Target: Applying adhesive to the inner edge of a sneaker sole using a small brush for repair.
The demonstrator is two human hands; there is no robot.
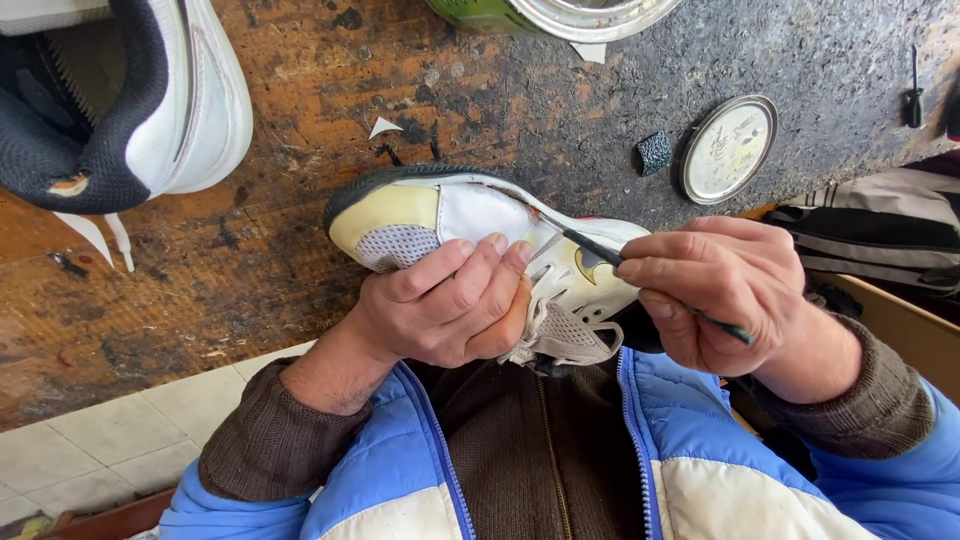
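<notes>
**Both hands working on a worn sneaker at a scuffed desk**

Right hand is pinching a thin dark brush in a closed grip, thumb and fingers wrapping the handle, handle end sticking out toward the wrist. Brush tip is touching the sneaker along the seam where the white upper panel is meeting the sole edge. Left hand is clamping the sneaker from the near side, grip closed, fingertips pressing on the white panel and grey mesh, thumb tucked under by the tongue. Sneaker is lying on its side between the two hands, toe pointing left, yellowish toe cap and dark outsole rim facing away, heel end hidden behind the right hand, grey tongue and lace loops hanging toward the person's chest. It is sitting at the near edge of the desk, partly over the lap.

Farther out: a second shoe, white with black mesh lining, is lying at the upper left, well apart. A round metal lid is lying flat to the upper right, with a small dark block just beside it. A tin can is showing at the top edge, cut off. A small dark tool is lying at far right. Person is wearing a blue and white puffer vest over a brown sweater. A striped bag is sitting at right; pale floor tiles are showing at lower left.
</notes>
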